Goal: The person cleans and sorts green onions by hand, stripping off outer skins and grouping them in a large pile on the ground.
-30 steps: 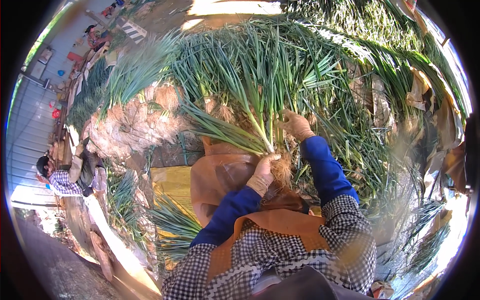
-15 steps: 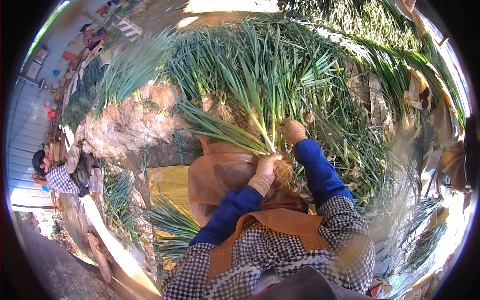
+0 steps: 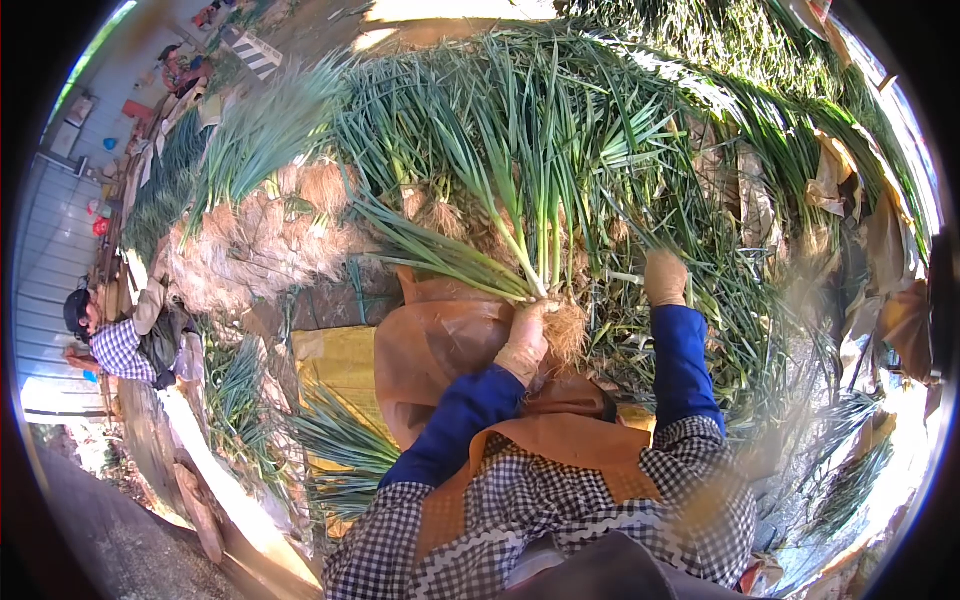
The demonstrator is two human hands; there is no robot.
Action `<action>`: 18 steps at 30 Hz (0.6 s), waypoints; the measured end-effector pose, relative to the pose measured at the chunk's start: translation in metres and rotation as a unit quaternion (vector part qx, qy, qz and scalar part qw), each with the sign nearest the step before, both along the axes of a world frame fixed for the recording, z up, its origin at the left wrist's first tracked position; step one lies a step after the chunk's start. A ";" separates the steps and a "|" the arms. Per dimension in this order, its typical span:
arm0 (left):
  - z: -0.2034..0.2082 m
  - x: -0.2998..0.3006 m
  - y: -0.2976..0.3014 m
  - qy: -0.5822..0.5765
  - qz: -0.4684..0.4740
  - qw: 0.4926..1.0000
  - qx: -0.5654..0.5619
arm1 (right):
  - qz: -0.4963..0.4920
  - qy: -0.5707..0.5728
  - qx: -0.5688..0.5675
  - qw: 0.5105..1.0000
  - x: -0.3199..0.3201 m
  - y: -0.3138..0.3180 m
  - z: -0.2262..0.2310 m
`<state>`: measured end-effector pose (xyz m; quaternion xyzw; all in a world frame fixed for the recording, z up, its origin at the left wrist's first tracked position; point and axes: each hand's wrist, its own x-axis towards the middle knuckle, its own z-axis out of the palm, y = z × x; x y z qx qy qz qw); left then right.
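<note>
My left hand [image 3: 526, 332] is closed around the white lower ends of a bunch of leek-like plants [image 3: 541, 255]. Their long flat leaves fan out up and to the left, and a tuft of brown hairy roots [image 3: 568, 335] hangs at the right of the fist. Apart from the bunch, my right hand [image 3: 665, 278] is over the loose green plants [image 3: 710, 330] on the right, its fingers curled down. A pale stalk [image 3: 627, 277] lies against its left side; the fingertips are hidden, so what they grip does not show.
A thick row of leek-like plants [image 3: 430, 120] lies across the far side, with rooty bundles [image 3: 265, 250] at left. A brown apron [image 3: 440, 350] covers my lap beside a yellow sheet [image 3: 340, 375]. One person [image 3: 130, 345] works at far left, another [image 3: 183, 72] farther back.
My right hand has left the bunch and moved right onto the loose plants. My left hand keeps hold of the bunch in nearly the same place.
</note>
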<state>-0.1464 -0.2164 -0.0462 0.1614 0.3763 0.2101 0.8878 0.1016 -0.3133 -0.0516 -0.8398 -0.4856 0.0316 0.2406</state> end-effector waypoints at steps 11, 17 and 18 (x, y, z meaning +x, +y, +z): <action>-0.001 -0.005 0.004 -0.066 -0.029 0.995 -0.075 | 0.268 0.651 0.074 0.706 -0.098 0.038 0.058; -0.011 -0.020 0.007 -0.026 0.024 0.999 -0.009 | 0.181 0.147 0.022 0.972 -0.065 0.100 0.058; -0.012 -0.016 0.006 -0.070 0.039 0.997 0.003 | 0.243 0.092 0.007 0.966 -0.055 0.123 0.030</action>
